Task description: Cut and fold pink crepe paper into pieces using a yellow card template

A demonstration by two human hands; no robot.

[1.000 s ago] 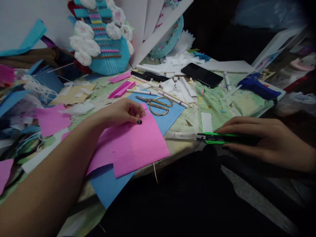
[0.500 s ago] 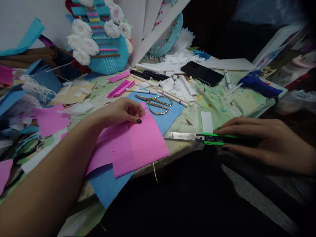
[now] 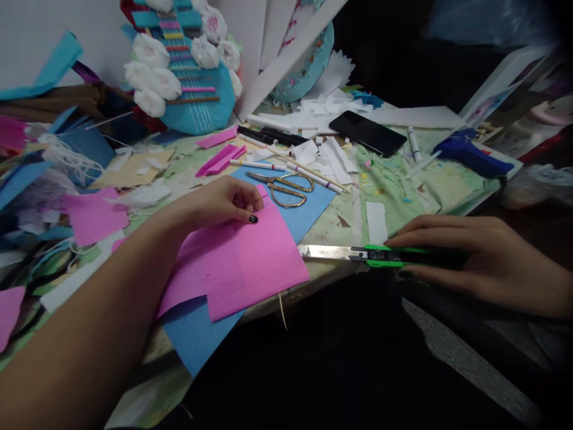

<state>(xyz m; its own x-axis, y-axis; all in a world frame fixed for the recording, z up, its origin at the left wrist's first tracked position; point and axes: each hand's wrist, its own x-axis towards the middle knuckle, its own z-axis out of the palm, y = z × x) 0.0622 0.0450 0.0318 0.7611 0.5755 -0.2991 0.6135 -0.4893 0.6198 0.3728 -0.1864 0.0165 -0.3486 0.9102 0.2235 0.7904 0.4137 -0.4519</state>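
1. Green cutter (image 3: pixel 385 255) sits slightly lower than before, blade at pink paper's (image 3: pixel 259 263) right edge; right hand (image 3: pixel 496 263) grips it.
2. Left hand (image 3: pixel 219 203) curls on paper; pinch unclear.
3. Paper overlies blue sheet (image 3: pixel 201 334).

Upper left, you have a pale wall (image 3: pixel 105 42), greyish in this dim light. Toward your upper right, the background (image 3: pixel 385 42) falls nearly black. Your table (image 3: pixel 264 310) carries a green cover (image 3: pixel 394 173), creased and stained; its near edge runs obliquely. Lower right, you see grey, speckled floor (image 3: pixel 470 364).
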